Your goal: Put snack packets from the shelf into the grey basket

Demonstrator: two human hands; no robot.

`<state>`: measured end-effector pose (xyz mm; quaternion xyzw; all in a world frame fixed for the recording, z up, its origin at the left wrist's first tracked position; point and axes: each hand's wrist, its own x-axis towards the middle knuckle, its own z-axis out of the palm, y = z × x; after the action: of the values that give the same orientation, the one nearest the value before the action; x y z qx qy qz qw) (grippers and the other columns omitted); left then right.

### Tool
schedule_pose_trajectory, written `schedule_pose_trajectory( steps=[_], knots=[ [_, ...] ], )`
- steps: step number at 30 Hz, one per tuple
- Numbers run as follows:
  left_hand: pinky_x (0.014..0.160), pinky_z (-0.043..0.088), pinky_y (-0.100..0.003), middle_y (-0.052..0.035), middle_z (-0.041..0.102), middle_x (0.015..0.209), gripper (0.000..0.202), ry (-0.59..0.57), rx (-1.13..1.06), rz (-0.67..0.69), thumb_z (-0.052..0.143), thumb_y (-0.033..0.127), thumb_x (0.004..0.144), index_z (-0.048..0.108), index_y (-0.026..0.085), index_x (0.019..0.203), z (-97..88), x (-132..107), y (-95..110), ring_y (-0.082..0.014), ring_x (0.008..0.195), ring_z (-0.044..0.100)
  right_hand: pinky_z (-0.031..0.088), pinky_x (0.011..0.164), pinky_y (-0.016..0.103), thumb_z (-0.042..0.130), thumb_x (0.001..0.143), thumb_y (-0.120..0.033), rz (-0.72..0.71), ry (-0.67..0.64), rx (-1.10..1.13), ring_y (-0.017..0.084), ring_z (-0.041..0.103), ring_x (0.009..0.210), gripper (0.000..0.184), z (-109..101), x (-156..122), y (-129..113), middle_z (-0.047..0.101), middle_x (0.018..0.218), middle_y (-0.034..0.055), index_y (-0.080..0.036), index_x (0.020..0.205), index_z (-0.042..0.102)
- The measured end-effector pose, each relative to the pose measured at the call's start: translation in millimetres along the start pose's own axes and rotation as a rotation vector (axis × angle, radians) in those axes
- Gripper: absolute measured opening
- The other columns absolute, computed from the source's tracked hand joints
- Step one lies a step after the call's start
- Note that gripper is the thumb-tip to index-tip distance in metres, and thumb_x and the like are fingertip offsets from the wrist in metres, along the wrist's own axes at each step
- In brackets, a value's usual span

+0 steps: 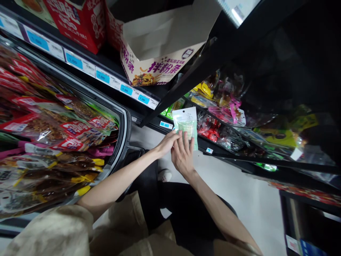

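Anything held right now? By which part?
A pale green pouch: the left hand grips its lower left edge. The right hand has fingers across the lower front; whether it grips is unclear.

Blue price tags (103, 76) read "1.00", and the white carton (162, 53) bears "拌粉条" in purple.

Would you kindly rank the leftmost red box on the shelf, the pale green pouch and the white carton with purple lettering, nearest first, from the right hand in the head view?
1. Pale green pouch: nearest, touching the right hand.
2. White carton: above and left, on the shelf.
3. Leftmost red box: farthest, left of the carton on that shelf.
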<state>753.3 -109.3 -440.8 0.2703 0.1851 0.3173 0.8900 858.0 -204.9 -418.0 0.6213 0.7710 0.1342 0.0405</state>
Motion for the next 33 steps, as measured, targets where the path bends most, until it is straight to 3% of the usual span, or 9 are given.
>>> schedule_pose_trajectory(
  steps=[3, 5, 10, 14, 17, 20, 26, 30, 33],
  knots=[
    [0.109, 0.046, -0.036, -0.0104, 0.069, 0.125, 0.037, -0.064, 0.085, 0.039, 0.055, 0.037, 0.095, 0.067, 0.019, 0.125, -1.6, 0, -1, -0.0241, 0.12, 0.063, 0.025, 0.124, 0.064, 0.043, 0.098, -0.012, 0.005, 0.095, 0.147, 0.033, 0.011, 0.158, 0.06, 2, 3, 6, 0.029, 0.165, 0.0185, -0.014, 0.158, 0.033],
    [0.11, 0.045, -0.036, -0.0118, 0.064, 0.133, 0.046, -0.065, 0.225, 0.079, 0.053, 0.043, 0.097, 0.063, 0.02, 0.135, -2.4, -1, 0, -0.0257, 0.127, 0.058, 0.035, 0.121, 0.058, 0.044, 0.098, -0.013, 0.051, 0.197, 0.287, 0.031, 0.024, 0.156, 0.058, 1, 7, 11, 0.034, 0.162, 0.0173, -0.02, 0.155, 0.035],
    [0.112, 0.043, -0.041, -0.0118, 0.059, 0.124, 0.051, -0.031, 0.597, 0.179, 0.036, 0.049, 0.104, 0.061, 0.021, 0.139, -3.2, -5, 4, -0.025, 0.124, 0.056, 0.045, 0.112, 0.05, 0.064, 0.092, -0.028, 0.451, 0.478, 0.566, 0.027, 0.058, 0.128, 0.042, -2, 16, 26, 0.061, 0.133, 0.0148, -0.019, 0.133, 0.057],
    [0.109, 0.045, -0.039, -0.0096, 0.058, 0.123, 0.035, -0.101, 0.972, 0.364, 0.043, 0.028, 0.101, 0.065, 0.021, 0.127, -3.5, -8, -4, -0.0232, 0.122, 0.053, 0.054, 0.095, 0.041, 0.079, 0.073, -0.035, 0.875, 0.43, 1.044, 0.023, 0.068, 0.099, 0.038, 11, 17, 32, 0.072, 0.104, 0.0086, -0.016, 0.105, 0.069],
    [0.103, 0.048, -0.041, -0.0108, 0.058, 0.127, 0.037, -0.19, 1.351, 0.494, 0.047, 0.014, 0.094, 0.059, 0.019, 0.129, -3.6, -12, -10, -0.0257, 0.122, 0.052, 0.058, 0.076, 0.031, 0.087, 0.059, -0.032, 1.185, 0.368, 1.487, 0.018, 0.07, 0.081, 0.047, 23, 18, 32, 0.074, 0.088, 0.0049, -0.016, 0.099, 0.068],
    [0.094, 0.05, -0.041, -0.0127, 0.061, 0.125, 0.028, -0.328, 1.583, 0.521, 0.047, 0.013, 0.094, 0.061, 0.015, 0.119, -4.5, -16, -11, -0.0263, 0.115, 0.058, 0.057, 0.067, 0.025, 0.093, 0.05, -0.026, 1.366, 0.376, 1.643, 0.015, 0.069, 0.072, 0.055, 30, 27, 34, 0.074, 0.082, 0.0032, -0.016, 0.097, 0.067],
    [0.078, 0.051, -0.037, -0.0093, 0.07, 0.109, 0.026, -0.564, 1.784, 0.362, 0.052, 0.01, 0.091, 0.065, 0.016, 0.113, -8.8, -20, -16, -0.0242, 0.097, 0.069, 0.059, 0.08, 0.028, 0.088, 0.056, -0.02, 1.263, 0.462, 1.677, 0.018, 0.072, 0.09, 0.043, 43, 80, 55, 0.076, 0.097, 0.0073, -0.013, 0.095, 0.071],
    [0.076, 0.051, -0.037, -0.0088, 0.073, 0.104, 0.026, -0.645, 1.858, 0.235, 0.051, 0.008, 0.091, 0.068, 0.015, 0.109, -10.3, -20, -20, -0.0252, 0.095, 0.071, 0.056, 0.075, 0.023, 0.079, 0.063, -0.016, 1.186, 0.463, 1.603, 0.014, 0.07, 0.086, 0.034, 73, 144, 63, 0.074, 0.091, 0.0047, -0.013, 0.095, 0.071],
    [0.076, 0.051, -0.037, -0.0094, 0.074, 0.104, 0.026, -0.633, 1.883, 0.211, 0.049, 0.009, 0.092, 0.069, 0.015, 0.107, -12.1, -20, -24, -0.0261, 0.097, 0.071, 0.054, 0.065, 0.021, 0.068, 0.072, -0.022, 1.068, 0.461, 1.394, 0.011, 0.066, 0.072, 0.026, 103, 189, 62, 0.072, 0.086, 0.003, -0.012, 0.097, 0.068]
  ],
)
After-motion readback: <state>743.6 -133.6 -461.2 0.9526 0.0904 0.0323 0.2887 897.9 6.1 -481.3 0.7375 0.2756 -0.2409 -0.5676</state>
